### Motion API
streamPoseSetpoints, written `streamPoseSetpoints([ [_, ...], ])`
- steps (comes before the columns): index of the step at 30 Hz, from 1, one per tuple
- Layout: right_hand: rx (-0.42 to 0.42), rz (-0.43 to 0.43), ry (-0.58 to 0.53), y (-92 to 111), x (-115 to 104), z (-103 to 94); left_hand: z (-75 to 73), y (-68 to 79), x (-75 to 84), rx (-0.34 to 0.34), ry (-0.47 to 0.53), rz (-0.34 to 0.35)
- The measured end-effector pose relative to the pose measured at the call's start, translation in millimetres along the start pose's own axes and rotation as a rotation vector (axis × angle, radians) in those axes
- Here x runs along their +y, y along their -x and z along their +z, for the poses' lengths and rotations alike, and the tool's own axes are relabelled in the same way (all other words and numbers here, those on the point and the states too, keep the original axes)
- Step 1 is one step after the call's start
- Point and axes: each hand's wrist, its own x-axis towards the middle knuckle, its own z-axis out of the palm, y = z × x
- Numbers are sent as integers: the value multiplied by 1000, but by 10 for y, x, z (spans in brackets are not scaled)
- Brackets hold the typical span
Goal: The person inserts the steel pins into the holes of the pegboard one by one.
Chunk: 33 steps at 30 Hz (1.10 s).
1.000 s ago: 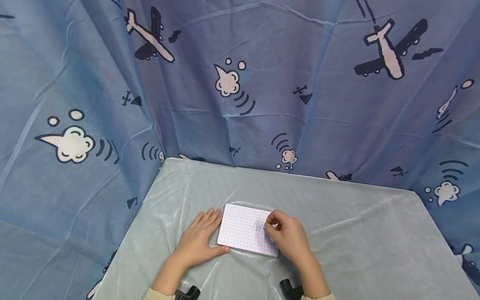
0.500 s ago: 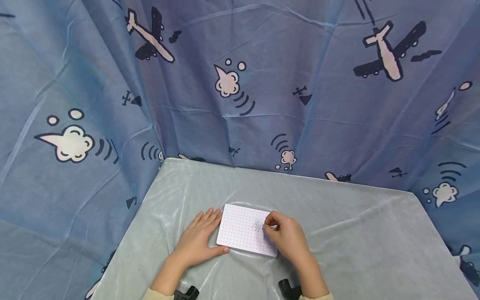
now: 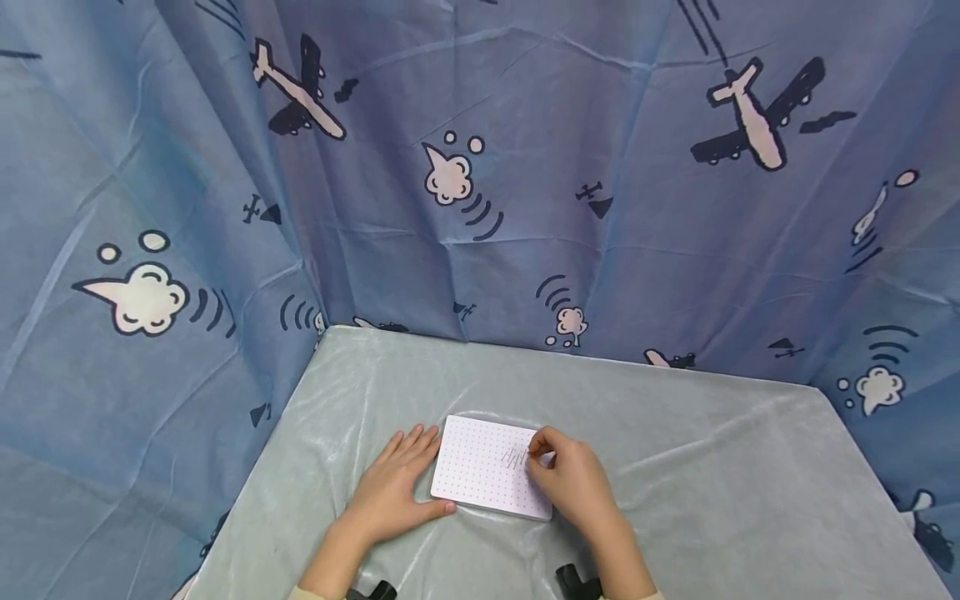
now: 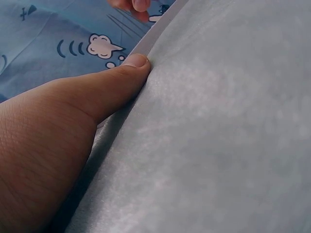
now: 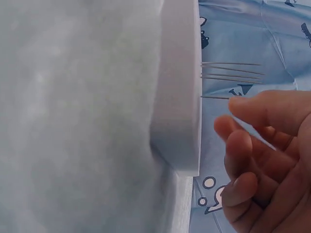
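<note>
A white board (image 3: 472, 467) with a grid of small dots lies on the cloth-covered table. Several thin metal needles (image 5: 233, 76) stick up from its right part. My right hand (image 3: 573, 479) is over the board's right edge, and its thumb and forefinger pinch the top of one more needle (image 5: 214, 97), whose lower end meets the board's surface. The other fingers of that hand are bent. To the left of the board, my left hand (image 3: 393, 492) lies flat with its fingers spread. Its thumb rests along the board's near edge.
A pale grey-green cloth (image 3: 712, 467) with soft creases covers the table. Blue curtains (image 3: 375, 192) printed with planes and clouds hang behind it and at the sides. Black wrist mounts (image 3: 576, 581) sit at both wrists.
The head view has shifted slightly, so the whole scene sits a little lower. Both hands keep nearly the same places at the board, the right one still pinching at its right side.
</note>
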Motion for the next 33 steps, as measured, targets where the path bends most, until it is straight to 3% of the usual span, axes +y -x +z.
streamPoseSetpoints([
  [6,11,75,40,14,27,-54,-9,9,13,-10,-7,-2],
  [17,-8,171,214,-10,210,-259,-23,-3,8,-23,-5,-12],
  [33,-98,292,276,37,356,-393,-11,-2,20,-19,16,-12],
])
